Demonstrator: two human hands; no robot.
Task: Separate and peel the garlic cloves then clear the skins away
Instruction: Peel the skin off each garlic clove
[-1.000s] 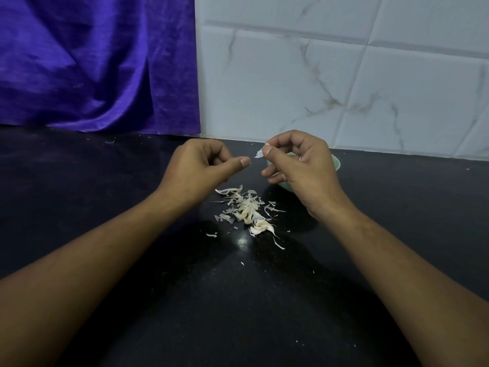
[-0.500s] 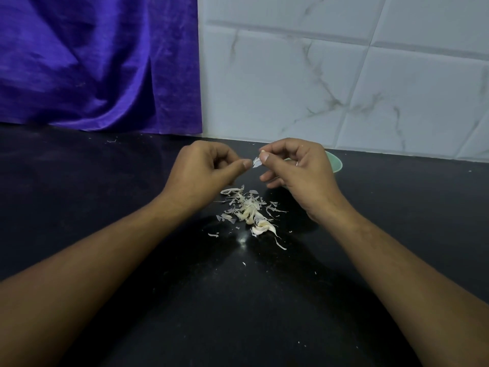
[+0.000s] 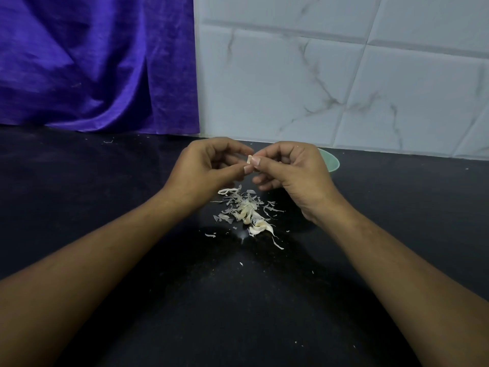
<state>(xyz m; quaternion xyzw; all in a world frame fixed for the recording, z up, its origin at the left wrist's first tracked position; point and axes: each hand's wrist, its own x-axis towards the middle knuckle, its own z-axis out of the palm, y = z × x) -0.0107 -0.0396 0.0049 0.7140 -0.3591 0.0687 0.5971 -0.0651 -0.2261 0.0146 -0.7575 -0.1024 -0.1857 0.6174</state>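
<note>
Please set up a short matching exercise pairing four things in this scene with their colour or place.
Things:
1. bowl
2. cloth
3. garlic skins
4. small garlic piece

Descriptions:
A. purple, hanging at the back left
B. pinched between the fingertips of both hands
C. pale green, behind the right hand
D. heaped on the black counter below the hands

Pairs: 1-C, 2-A, 3-D, 4-B

Black countertop (image 3: 105,207): garlic skins pile (image 3: 244,210) at centre, green bowl (image 3: 330,161) behind.
</note>
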